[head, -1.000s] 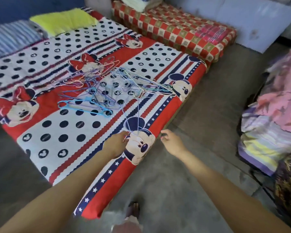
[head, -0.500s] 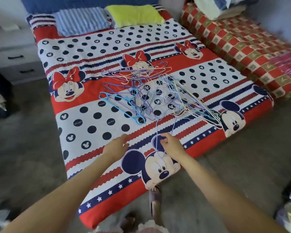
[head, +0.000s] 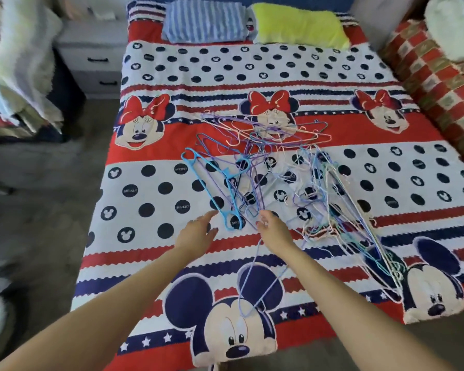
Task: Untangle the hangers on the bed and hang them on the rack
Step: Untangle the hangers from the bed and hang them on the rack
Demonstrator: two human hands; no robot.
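Observation:
A tangled pile of thin wire hangers [head: 300, 167] in purple, pink, white and light blue lies across the middle of the bed [head: 150, 199]. A thicker blue plastic hanger [head: 220, 183] sits at the pile's left edge. My left hand [head: 197, 232] hovers open just left of that blue hanger's lower end, fingers spread. My right hand [head: 273, 230] is at the pile's near edge with its fingers curled among the thin wires. A purple wire hanger [head: 248, 293] lies below it on the sheet. No rack is in view.
Striped pillow [head: 204, 21] and yellow pillow [head: 298, 24] at the bed's head. A white drawer unit [head: 97, 57] and draped cloths [head: 19, 65] stand to the left. A checkered mattress [head: 439, 76] adjoins on the right. Grey floor runs along the bed's left side.
The view has swung from the bed's corner to face it squarely. Both hands have moved forward from the bed's front edge to the near edge of the hanger pile.

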